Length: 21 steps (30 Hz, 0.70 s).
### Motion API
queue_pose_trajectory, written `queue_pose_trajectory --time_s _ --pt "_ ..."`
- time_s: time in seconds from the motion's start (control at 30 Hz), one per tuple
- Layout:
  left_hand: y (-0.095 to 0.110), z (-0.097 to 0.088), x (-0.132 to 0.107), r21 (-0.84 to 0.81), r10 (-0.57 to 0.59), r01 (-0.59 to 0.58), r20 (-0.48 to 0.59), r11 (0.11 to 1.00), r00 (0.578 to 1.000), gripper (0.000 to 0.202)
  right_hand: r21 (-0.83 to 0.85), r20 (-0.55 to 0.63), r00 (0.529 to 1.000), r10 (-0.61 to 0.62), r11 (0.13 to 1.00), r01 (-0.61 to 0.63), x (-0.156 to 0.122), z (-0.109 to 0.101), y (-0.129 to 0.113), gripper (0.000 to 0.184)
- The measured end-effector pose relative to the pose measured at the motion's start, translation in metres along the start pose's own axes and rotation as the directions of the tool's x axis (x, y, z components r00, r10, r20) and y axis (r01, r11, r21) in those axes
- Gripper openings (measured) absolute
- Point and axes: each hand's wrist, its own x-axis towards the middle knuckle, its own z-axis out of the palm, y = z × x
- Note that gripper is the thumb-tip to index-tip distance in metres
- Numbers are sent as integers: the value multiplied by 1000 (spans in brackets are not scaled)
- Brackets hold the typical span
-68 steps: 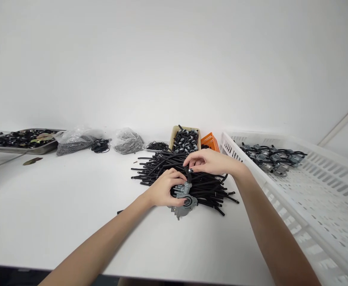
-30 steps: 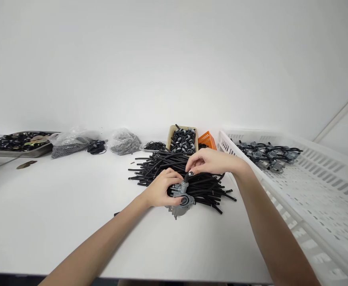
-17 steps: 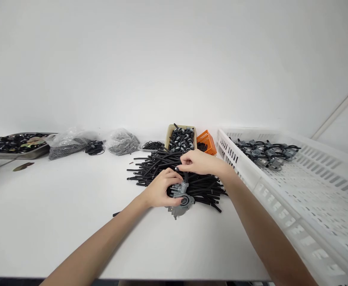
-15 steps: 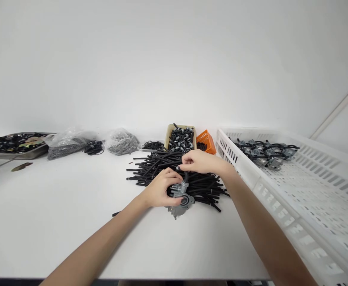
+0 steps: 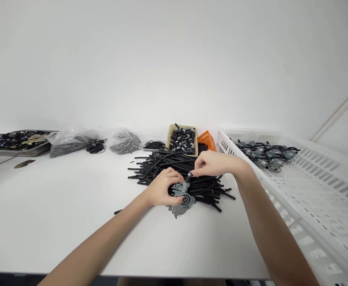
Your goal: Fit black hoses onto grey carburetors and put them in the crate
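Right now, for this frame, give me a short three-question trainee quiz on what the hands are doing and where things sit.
1. True or false: the left hand grips the grey metal part.
2. What does the right hand pinch? A a plastic bag; B the black tube on that part; C the orange basket.
3. Which container holds the grey parts already fitted with tubes?
Key: 1 true; 2 B; 3 the white crate.
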Motion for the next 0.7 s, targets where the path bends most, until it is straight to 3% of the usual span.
queue_pose_trajectory --time_s 0.17,0.37,0.53,0.7 --pt "-1 0 0 -10 -9 9 -1 1000 1000 35 -22 -9 1000 -23 999 22 -11 0 -12 17" --pt "0 -1 0 12 -13 13 8 1000 1000 36 -21 -89 988 -124 992 123 -1 5 -17 30" --pt "1 -1 0 9 -20 20 15 1000 1000 35 59 -206 971 -122 989 137 19 14 -12 12" --pt "1 0 0 5 -10 10 2 1000 1000 34 82 -163 971 -176 978 191 29 15 -1 13"
